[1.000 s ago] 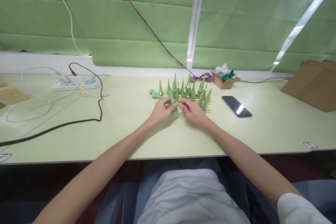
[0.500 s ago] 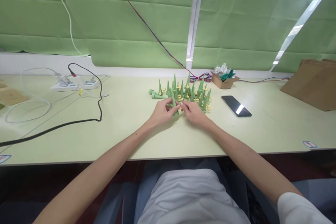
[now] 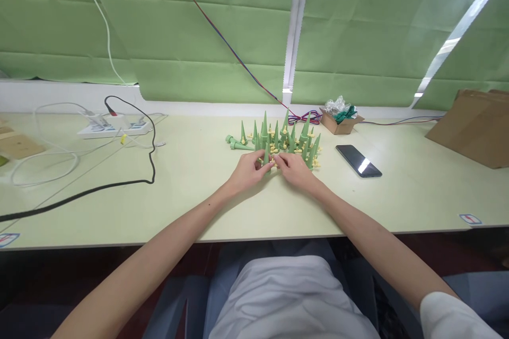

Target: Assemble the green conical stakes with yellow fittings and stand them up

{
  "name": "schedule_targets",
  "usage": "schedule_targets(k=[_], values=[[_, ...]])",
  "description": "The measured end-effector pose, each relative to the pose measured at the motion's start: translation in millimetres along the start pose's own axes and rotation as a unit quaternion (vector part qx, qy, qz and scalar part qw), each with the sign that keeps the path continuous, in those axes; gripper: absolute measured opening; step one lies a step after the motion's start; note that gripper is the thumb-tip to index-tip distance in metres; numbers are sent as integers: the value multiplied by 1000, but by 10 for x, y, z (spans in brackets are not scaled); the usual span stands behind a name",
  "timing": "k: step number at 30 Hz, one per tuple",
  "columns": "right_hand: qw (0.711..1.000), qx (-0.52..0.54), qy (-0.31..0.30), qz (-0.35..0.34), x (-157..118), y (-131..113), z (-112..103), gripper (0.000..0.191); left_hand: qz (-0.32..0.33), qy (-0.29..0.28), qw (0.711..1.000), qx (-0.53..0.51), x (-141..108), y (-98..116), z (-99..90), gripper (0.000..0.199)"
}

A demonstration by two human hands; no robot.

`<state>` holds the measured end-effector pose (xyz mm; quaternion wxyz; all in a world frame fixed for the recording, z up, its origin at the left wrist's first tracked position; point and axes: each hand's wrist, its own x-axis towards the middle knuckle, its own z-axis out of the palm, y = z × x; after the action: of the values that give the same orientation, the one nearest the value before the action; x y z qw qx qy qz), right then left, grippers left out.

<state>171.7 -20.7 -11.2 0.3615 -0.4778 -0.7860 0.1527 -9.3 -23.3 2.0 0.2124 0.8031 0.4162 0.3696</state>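
My left hand [image 3: 247, 171] is closed around a green watering spike [image 3: 266, 155], its tip pointing up between the thumb and fingers. Beside it, my right hand [image 3: 295, 169] has thumb and fingers pinched at a small yellow part on the spike's right side; the fingertips mostly hide that part. Just behind both hands stands a cluster of several similar green spikes [image 3: 285, 130], tips up, many with small yellow valves [image 3: 311, 135]. At the cluster's left, green spikes [image 3: 240, 145] lie on their sides.
To the right lies a black phone [image 3: 358, 161]. Behind it is a small cardboard box [image 3: 337, 126] with crumpled plastic, near a coiled red-blue cable [image 3: 305, 117]. A power strip [image 3: 115, 128] and black cord [image 3: 119, 185] occupy the left. Brown cardboard [image 3: 473, 127] leans at far right.
The spike in my left hand has dipped lower and shifted slightly right, toward the right hand. My right hand keeps its pinch in nearly the same place.
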Motion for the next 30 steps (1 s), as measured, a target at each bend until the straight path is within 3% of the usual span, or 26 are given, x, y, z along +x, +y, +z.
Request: schedule_targets(k=[8,15,23,27,30], values=[[996,58,75,-5,-28,-76,-61,31,-15,-4,1000,-19,-7,-78,18,25],[994,90,34,-50,-53,-115,-41,23,-5,-52,998,-24,-10,-95,40,21],[994,51,25,-91,-64,-102,-15,17,-6,-82,994,-72,-45,-35,28,44],[994,20,57,-93,-69,-117,-88,18,-1,-78,993,-92,-61,20,20,48],[991,16,112,-73,-53,-118,-188,17,15,-39,995,-94,-73,49,13,44]])
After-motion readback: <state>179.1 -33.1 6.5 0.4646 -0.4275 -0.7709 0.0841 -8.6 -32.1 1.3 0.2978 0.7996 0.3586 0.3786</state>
